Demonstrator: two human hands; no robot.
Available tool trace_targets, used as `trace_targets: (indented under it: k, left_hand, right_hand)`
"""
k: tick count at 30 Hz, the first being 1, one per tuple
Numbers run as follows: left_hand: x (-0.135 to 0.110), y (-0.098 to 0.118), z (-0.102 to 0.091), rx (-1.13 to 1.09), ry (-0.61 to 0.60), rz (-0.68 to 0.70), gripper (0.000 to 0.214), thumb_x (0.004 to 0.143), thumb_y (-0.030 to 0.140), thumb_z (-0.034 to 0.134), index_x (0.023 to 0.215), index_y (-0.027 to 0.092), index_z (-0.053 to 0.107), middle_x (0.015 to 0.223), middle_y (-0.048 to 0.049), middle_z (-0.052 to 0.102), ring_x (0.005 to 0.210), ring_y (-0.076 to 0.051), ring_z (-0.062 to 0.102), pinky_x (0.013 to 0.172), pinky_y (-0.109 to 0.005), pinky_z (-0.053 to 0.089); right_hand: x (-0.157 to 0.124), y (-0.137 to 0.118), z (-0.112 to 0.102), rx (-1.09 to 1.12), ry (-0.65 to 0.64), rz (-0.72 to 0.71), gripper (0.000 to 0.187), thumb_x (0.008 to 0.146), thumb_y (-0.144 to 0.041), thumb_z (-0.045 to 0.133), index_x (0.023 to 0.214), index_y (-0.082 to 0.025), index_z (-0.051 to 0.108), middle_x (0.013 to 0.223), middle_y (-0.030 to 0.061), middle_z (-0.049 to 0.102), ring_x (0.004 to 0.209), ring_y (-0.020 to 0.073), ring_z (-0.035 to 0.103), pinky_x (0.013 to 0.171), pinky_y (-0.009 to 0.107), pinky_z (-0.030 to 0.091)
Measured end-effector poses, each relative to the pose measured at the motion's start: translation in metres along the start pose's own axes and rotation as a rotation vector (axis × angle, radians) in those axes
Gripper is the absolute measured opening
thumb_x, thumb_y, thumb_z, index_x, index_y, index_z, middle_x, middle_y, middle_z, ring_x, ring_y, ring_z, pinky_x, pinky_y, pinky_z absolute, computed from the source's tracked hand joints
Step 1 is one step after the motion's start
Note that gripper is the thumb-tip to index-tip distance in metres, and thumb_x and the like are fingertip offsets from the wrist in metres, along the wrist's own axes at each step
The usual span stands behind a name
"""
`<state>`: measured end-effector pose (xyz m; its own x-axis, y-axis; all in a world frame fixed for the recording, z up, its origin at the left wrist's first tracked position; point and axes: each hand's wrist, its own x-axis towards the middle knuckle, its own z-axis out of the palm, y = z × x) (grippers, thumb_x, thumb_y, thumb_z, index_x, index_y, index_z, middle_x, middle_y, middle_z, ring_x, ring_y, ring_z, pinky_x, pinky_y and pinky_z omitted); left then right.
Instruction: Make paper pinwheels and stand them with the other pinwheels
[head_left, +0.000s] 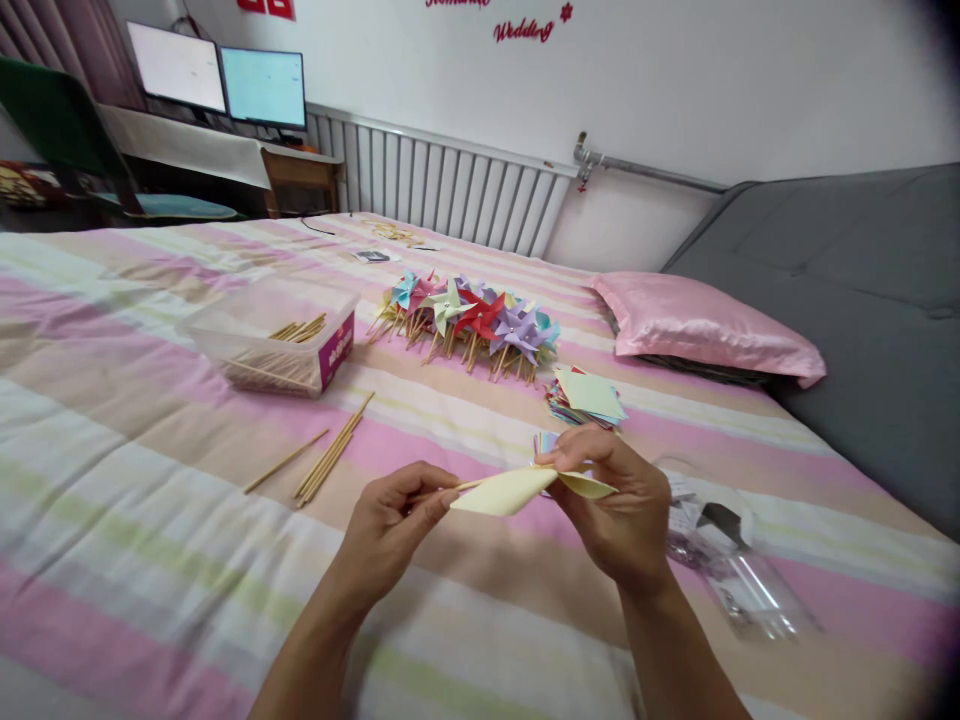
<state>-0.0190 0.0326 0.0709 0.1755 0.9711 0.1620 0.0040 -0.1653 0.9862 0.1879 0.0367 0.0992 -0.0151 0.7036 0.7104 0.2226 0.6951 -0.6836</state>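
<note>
Between my hands, above the striped bedspread, is a pale yellow paper pinwheel (510, 492) on a thin wooden stick (471, 485). My left hand (401, 510) is closed in a pinch on the stick, near the paper's left tip. With thumb and fingers, my right hand (611, 495) grips the pinwheel at its middle; whatever fastens it there is hidden by the fingers. One paper blade sticks out below the right fingers. Behind the right hand lies a stack of coloured paper squares (589, 395), and a smaller pile of paper is partly covered by that hand.
Finished pinwheels (472, 315) stand bunched farther back. A clear plastic box (262, 320) holds wooden sticks, with several loose sticks (334, 450) in front of it. Clear plastic packaging (739, 560) lies at right. A pink pillow (705, 320) rests by the grey headboard (847, 260).
</note>
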Motion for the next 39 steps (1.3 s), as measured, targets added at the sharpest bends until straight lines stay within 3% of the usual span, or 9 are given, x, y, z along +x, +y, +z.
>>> trace_targets:
  k: [5,9,13,16,20,25,34,39]
  left_hand:
    - [0.0,0.0,0.003,0.046,-0.025,-0.029,0.022,0.078,0.037,0.062,0.081,0.016,0.069,0.06,0.0005,0.052,0.056,-0.01,0.041,0.051,-0.023,0.028]
    - [0.0,-0.001,0.007,0.016,-0.105,-0.082,0.024,0.079,0.038,0.06,0.085,0.016,0.067,0.06,0.0012,0.052,0.052,-0.009,0.041,0.049,-0.021,0.031]
    - [0.0,-0.001,0.011,-0.054,-0.175,-0.163,0.029,0.079,0.04,0.06,0.09,0.014,0.065,0.068,-0.0036,0.063,0.057,-0.012,0.051,0.053,-0.022,0.04]
    - [0.001,0.0,0.012,-0.115,-0.12,-0.204,0.029,0.077,0.039,0.062,0.089,0.013,0.063,0.072,-0.0055,0.066,0.058,-0.012,0.054,0.058,-0.024,0.042]
    - [0.001,0.001,0.016,-0.168,-0.076,-0.248,0.027,0.077,0.039,0.064,0.086,0.013,0.061,0.079,-0.0075,0.07,0.057,-0.011,0.056,0.059,-0.024,0.042]
    - [0.002,-0.007,0.027,-0.186,-0.12,-0.257,0.029,0.078,0.04,0.063,0.087,0.013,0.058,0.081,-0.0091,0.071,0.057,-0.011,0.058,0.056,-0.023,0.041]
    - [0.001,-0.014,0.04,-0.219,-0.092,-0.268,0.03,0.076,0.039,0.065,0.087,0.013,0.058,0.079,-0.0086,0.072,0.056,-0.01,0.059,0.056,-0.022,0.04]
    - [0.001,-0.015,0.041,-0.215,-0.092,-0.254,0.028,0.076,0.038,0.065,0.087,0.013,0.06,0.077,-0.0075,0.071,0.054,-0.01,0.057,0.055,-0.022,0.04]
  right_hand:
    - [-0.001,0.006,0.001,-0.074,0.033,0.144,0.016,0.071,-0.026,0.072,0.078,-0.021,0.058,0.07,-0.0003,0.059,0.064,0.0139,0.056,0.054,0.024,0.047]
    - [-0.001,0.009,0.003,-0.008,0.02,0.312,0.028,0.07,-0.03,0.073,0.092,-0.021,0.058,0.082,0.0022,0.063,0.075,0.0171,0.061,0.058,0.026,0.052]
    - [0.002,0.01,0.002,0.01,0.036,0.372,0.049,0.068,-0.033,0.074,0.111,-0.022,0.052,0.098,0.0068,0.067,0.091,0.0218,0.063,0.072,0.034,0.053]
    - [0.005,0.012,-0.001,0.018,0.085,0.349,0.056,0.067,-0.034,0.076,0.115,-0.021,0.051,0.114,0.011,0.063,0.105,0.0228,0.058,0.089,0.039,0.046]
    - [0.006,0.015,0.0,0.152,0.166,0.469,0.052,0.069,-0.038,0.074,0.113,-0.02,0.053,0.114,0.0119,0.062,0.099,0.0207,0.06,0.084,0.035,0.048]
    - [0.002,0.013,0.013,0.339,0.026,0.61,0.034,0.068,-0.04,0.074,0.088,-0.016,0.062,0.082,0.0062,0.07,0.077,0.019,0.065,0.069,0.029,0.05]
    - [-0.004,0.025,0.025,0.362,0.18,0.673,0.027,0.068,-0.036,0.075,0.085,-0.016,0.069,0.08,0.0033,0.073,0.072,0.0156,0.064,0.063,0.024,0.048]
    - [-0.003,0.025,0.025,0.403,0.224,0.666,0.03,0.066,-0.035,0.076,0.089,-0.016,0.07,0.087,0.0054,0.074,0.078,0.019,0.067,0.07,0.029,0.051]
